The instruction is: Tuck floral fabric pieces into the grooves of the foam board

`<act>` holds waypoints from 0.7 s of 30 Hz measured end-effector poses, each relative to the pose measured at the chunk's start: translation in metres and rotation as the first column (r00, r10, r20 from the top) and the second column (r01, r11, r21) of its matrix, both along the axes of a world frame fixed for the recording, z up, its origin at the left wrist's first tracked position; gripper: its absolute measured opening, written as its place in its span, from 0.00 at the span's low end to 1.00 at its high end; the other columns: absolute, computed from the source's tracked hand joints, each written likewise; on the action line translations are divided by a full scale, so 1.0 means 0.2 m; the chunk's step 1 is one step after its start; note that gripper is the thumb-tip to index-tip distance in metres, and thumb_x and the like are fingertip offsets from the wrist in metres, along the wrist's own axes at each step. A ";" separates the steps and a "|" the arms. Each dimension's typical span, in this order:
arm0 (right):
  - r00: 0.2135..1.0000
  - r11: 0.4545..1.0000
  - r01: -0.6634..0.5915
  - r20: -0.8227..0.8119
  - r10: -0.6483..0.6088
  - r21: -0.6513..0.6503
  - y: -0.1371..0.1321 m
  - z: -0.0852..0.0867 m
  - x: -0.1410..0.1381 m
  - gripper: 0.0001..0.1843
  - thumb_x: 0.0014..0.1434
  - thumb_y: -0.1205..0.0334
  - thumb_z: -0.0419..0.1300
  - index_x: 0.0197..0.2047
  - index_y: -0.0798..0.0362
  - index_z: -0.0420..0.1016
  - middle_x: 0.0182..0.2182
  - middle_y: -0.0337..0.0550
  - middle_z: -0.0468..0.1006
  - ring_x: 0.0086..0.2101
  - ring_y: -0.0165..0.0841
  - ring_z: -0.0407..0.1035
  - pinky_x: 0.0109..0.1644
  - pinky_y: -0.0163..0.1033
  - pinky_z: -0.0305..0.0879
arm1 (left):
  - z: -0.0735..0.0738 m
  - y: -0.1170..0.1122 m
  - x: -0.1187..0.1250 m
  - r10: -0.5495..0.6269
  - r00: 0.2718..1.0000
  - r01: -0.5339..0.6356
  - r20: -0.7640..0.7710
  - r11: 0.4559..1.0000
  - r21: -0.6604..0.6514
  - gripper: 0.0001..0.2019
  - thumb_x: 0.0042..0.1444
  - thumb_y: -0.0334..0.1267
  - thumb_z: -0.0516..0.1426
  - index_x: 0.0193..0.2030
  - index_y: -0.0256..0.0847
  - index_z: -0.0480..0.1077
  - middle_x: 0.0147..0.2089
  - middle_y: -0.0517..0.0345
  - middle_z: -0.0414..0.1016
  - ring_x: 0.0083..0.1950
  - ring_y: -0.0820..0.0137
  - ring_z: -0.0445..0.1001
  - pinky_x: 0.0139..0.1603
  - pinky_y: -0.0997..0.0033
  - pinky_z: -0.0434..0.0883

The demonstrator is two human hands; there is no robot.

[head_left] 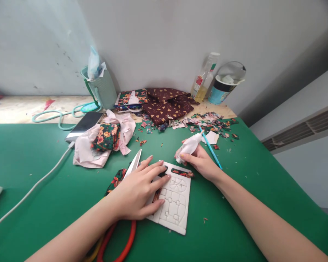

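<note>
My left hand (142, 191) lies flat with fingers spread on a white foam board (175, 205) carved with a grooved window-like pattern, pressing it to the green table. A scissor blade (133, 165) sticks up behind this hand, its red and orange handles (123, 243) under my wrist. Floral fabric (115, 181) shows beside the hand, and a thin floral strip (182, 173) sits at the board's top edge. My right hand (199, 162) is closed on a crumpled white cloth or tissue (190, 145) and a blue pen-like tool (211, 148), just right of the board's top.
Pink and floral fabric pile (104, 142), a dark phone (84, 125) with white cable (35, 187), a teal bag (101, 89), maroon cloth (166, 103), fabric scraps (210, 123), a bottle (205, 78) and a lidded cup (225, 87) stand along the wall. Green table (30, 156).
</note>
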State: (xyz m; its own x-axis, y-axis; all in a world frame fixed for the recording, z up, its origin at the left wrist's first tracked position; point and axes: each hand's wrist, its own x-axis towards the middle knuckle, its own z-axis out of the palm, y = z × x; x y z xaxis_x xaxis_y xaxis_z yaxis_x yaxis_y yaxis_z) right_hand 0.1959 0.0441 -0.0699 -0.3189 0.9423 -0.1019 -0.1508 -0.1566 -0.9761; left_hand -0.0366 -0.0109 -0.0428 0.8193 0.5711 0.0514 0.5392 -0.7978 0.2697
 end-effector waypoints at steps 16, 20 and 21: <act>0.984 0.994 -0.096 0.158 0.087 0.055 0.01 0.00 -0.02 0.27 0.54 0.58 0.63 0.55 0.51 0.61 0.37 0.40 0.70 0.35 0.32 0.67 0.38 0.38 0.66 | 0.01 0.00 0.00 -0.019 0.999 0.021 0.028 0.999 -0.045 0.27 0.57 0.46 0.53 0.63 0.38 0.61 0.65 0.41 0.61 0.68 0.50 0.55 0.66 0.38 0.49; 0.981 0.992 -0.114 0.161 0.104 0.059 0.01 0.01 -0.01 0.27 0.54 0.59 0.63 0.56 0.51 0.62 0.36 0.40 0.71 0.34 0.32 0.68 0.37 0.37 0.67 | 0.01 0.00 0.00 -0.014 1.000 0.015 0.026 0.999 -0.045 0.27 0.57 0.45 0.53 0.63 0.38 0.61 0.65 0.41 0.61 0.68 0.50 0.55 0.66 0.38 0.49; 0.981 0.991 -0.118 0.161 0.107 0.057 0.01 0.01 -0.01 0.27 0.54 0.59 0.63 0.56 0.51 0.61 0.36 0.40 0.71 0.34 0.32 0.68 0.37 0.37 0.67 | 0.01 0.00 0.00 -0.014 1.000 0.016 0.027 0.999 -0.046 0.27 0.57 0.45 0.53 0.63 0.38 0.61 0.65 0.41 0.61 0.68 0.50 0.55 0.66 0.38 0.49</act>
State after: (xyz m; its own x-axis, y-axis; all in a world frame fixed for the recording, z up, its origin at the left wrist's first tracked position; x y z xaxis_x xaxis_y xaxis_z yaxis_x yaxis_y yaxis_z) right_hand 0.1932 0.0462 -0.0683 -0.4083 0.9075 -0.0985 0.0204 -0.0988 -0.9949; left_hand -0.0374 -0.0111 -0.0416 0.8265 0.5609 0.0477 0.5192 -0.7922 0.3206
